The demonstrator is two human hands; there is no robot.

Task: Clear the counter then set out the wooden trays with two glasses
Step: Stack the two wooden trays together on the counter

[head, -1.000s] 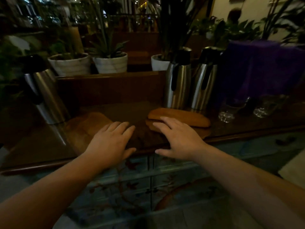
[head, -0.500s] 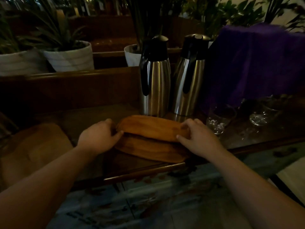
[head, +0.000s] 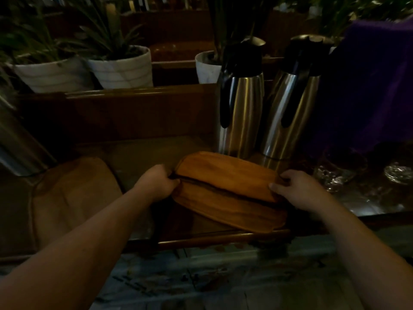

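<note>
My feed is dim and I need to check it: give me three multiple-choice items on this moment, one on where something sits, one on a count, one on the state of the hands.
1. Where do the glasses stand?
A. To the right of the steel jugs, under the purple cloth
B. On the top tray
C. At the counter's left end

2. How many wooden trays are stacked between the hands?
A. One
B. Two
C. Four

3. What are the hands doing?
A. Both lie flat on the counter
B. Only one touches a tray
C. Each grips one end of the top tray

Answers: 1 A, they glint beside the steel jugs below the purple cloth. 2 B, the top tray lies on a lower tray. 3 C, the left hand and right hand clasp its opposite ends.
</note>
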